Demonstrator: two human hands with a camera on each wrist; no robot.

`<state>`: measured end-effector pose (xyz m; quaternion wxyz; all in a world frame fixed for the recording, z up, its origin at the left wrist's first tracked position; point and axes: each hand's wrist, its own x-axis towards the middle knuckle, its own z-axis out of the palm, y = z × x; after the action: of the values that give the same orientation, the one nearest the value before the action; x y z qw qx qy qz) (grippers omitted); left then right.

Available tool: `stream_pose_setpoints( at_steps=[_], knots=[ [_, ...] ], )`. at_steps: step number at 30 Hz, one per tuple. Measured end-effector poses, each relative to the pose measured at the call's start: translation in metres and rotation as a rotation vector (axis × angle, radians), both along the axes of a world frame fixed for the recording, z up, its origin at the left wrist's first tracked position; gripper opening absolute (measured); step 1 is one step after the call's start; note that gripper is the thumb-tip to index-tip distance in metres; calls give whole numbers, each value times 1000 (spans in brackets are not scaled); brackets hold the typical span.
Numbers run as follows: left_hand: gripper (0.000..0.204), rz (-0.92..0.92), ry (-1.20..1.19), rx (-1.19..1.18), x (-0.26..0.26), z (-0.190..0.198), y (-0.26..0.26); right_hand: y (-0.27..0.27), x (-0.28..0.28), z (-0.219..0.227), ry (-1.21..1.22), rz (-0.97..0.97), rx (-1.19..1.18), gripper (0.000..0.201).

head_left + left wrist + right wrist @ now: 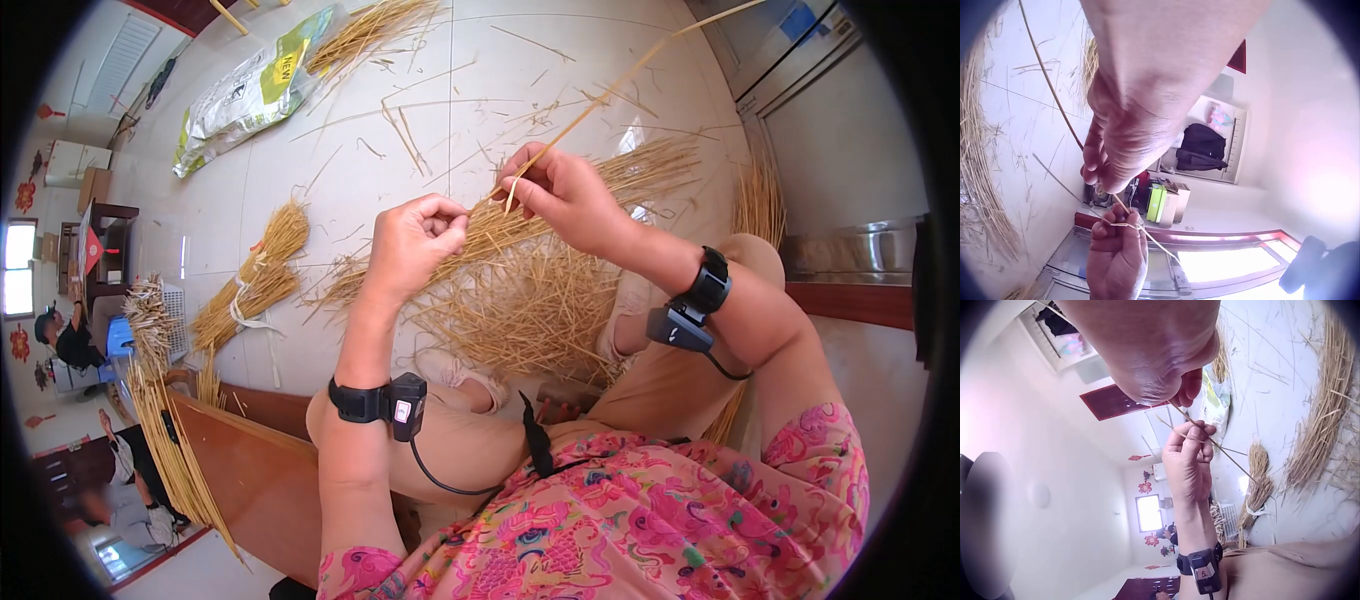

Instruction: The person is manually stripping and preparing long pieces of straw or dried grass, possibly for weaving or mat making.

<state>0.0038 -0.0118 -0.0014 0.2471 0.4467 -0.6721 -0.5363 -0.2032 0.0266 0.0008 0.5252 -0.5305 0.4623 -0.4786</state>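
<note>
Both hands are raised over the straw, close to each other. My right hand (560,195) pinches a long yellow straw stalk (600,102) that runs off toward the upper right in the head view. A short pale strip (512,193) sticks out below its thumb. My left hand (415,245) has its thumb and fingertips together; in the right wrist view that left hand (1188,456) pinches a thin straw reaching across to the right hand. Between the fingers of the right hand (1116,265), the left wrist view shows stalk and strip crossing.
Below lie a long straw bundle (640,175) and a loose heap (530,310). Tied bundles (250,275) stand left, near a brown wooden board (245,450). A printed bag (250,100) with straw lies at the back. Metal cabinets (850,130) are at right. People sit far left.
</note>
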Motion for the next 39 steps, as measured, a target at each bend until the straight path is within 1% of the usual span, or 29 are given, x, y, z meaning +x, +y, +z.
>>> stream_pose_setpoints(
  at_steps=[2,6,9,14,20,23,26,32,35,38,39],
  knots=[
    [9,-17,-20,25,0,-2,-1,-1,-1,-1,30,30,7,6],
    [8,12,26,108,-1,-1,1,-1,-1,-3,65,50,-1,5],
    [9,24,20,148,3,-1,-3,0,2,1,2,12,-6,5],
    [9,50,76,193,3,3,-2,-2,0,-1,-23,16,-6,4],
    [11,6,-89,-18,4,-5,-2,-2,0,2,23,13,2,4],
    [10,-6,-107,-32,3,-7,-2,-1,1,3,32,18,5,4],
    [10,26,-49,61,-1,-1,0,-1,0,1,69,36,0,6],
    [10,49,1,114,-1,-2,0,-1,-1,0,91,43,-5,7],
    [9,9,-38,-24,0,-4,-1,-1,0,-2,55,-8,-2,6],
    [9,36,-174,-149,-2,-2,1,-2,1,-1,22,-39,19,7],
    [9,36,-185,-209,-3,-4,1,-2,1,-1,15,-42,29,7]
  ],
)
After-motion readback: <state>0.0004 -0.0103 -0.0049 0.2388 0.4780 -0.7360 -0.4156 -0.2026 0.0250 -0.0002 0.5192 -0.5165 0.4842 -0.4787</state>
